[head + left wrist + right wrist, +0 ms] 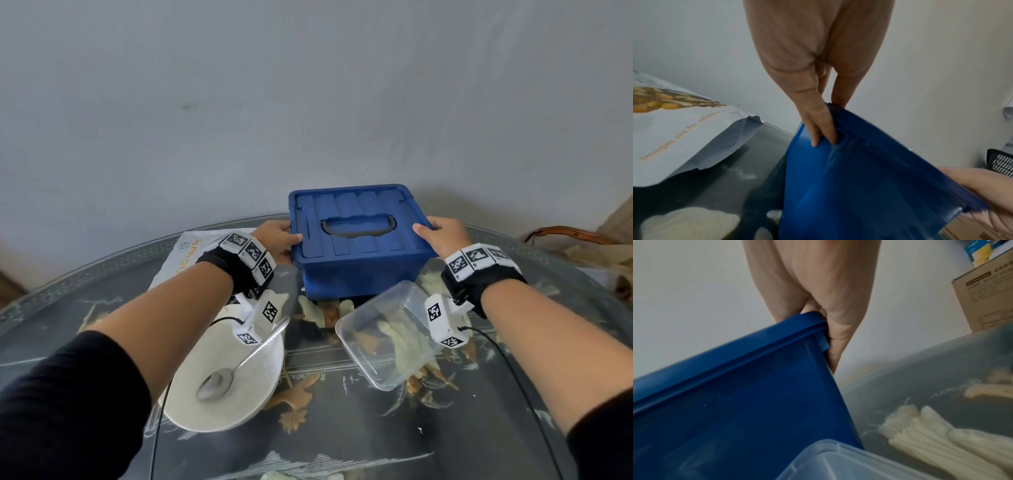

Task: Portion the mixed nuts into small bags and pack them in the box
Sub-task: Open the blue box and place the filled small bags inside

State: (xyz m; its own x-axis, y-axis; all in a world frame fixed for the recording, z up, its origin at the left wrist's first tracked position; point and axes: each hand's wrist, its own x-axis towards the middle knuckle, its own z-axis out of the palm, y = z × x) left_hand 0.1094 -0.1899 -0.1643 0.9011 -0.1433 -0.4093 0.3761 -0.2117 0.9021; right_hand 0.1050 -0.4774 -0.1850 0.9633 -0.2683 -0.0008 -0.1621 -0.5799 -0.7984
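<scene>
A blue plastic box (356,246) with its handled lid on stands at the back of the table. My left hand (281,240) grips its left rim, thumb on the lid. In the left wrist view the fingers (818,128) curl under the edge of the box (869,186). My right hand (442,236) grips the right rim; its fingers (834,337) wrap the corner of the box (735,402). Behind my left wrist lies the white mixed-nuts pouch (185,253) (674,129). No small bags show; the box's inside is hidden by the lid.
A white bowl (239,404) with a metal spoon (219,380) sits front left. A clear plastic tub (387,335) (838,464) lies just in front of the box. The glass table (342,428) backs onto a wall. A cardboard carton (986,296) stands off to the right.
</scene>
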